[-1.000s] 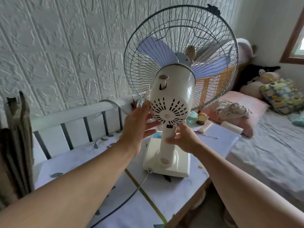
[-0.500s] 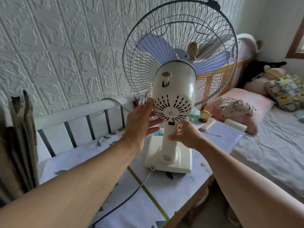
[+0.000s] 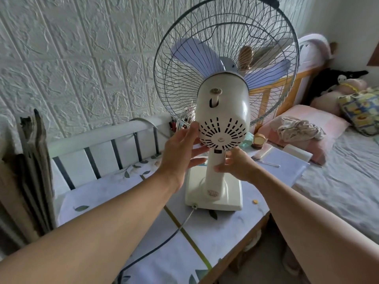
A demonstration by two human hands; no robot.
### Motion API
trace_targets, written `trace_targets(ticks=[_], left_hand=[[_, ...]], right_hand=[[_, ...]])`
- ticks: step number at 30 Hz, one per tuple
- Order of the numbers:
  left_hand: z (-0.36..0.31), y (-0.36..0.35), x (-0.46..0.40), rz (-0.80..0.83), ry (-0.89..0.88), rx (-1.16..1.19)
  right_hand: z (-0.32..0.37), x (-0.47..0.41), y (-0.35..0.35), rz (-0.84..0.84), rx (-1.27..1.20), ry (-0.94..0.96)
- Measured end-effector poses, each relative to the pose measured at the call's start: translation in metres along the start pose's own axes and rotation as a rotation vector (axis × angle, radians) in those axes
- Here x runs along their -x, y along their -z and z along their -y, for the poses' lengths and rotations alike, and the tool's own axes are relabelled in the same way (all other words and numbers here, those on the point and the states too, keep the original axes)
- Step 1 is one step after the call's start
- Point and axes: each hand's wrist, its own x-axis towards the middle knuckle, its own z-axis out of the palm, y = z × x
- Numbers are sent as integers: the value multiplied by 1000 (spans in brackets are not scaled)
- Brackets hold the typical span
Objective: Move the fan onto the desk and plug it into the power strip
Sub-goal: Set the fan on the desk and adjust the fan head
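A cream table fan (image 3: 223,111) with a wire cage and pale purple blades stands upright on the desk (image 3: 231,228), its back toward me and its square base flat on the patterned cover. My left hand (image 3: 180,152) rests with spread fingers against the left side of the motor housing. My right hand (image 3: 235,165) is wrapped around the fan's neck just under the housing. The fan's dark cord (image 3: 164,242) runs from the base toward me across the desk and off the bottom edge. No power strip or plug is in sight.
A white slatted rail (image 3: 106,144) lines the desk's far side under a textured white wall. Small items (image 3: 260,140) lie behind the fan. A bed (image 3: 338,181) with a pink pillow, cloth and plush toys sits right. Cardboard (image 3: 34,160) leans at left.
The fan and both hands hold nearly the same pose; my view has shifted slightly so the fan sits higher and closer. The base stays flat on the desk.
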Motion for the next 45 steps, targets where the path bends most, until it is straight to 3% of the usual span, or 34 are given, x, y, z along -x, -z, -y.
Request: trace_targets(ticks=[5,9,14,21,29,38,45], left_hand=[[-6,0,3,9,39,-34],[-21,3,6,-10,102,-71],[-43,8,8,-17,128,-104],[-60,13,11,26,224,-22],[-56,40,-8,226,290,-53],[-30,47,-43,184,336,-82],[-1,27,-69,269,327,-147]], right_hand=[[7,8,-3,0,116,-43],[25,37,10,-84,74,-150],[61,77,25,-258,-121,-108],[121,87,1,-490,-163,-69],[147,68,-20,-788,-252,-165],[149,67,-17,-869,-257,-197],[145,62,-18,-896,-253,-193]])
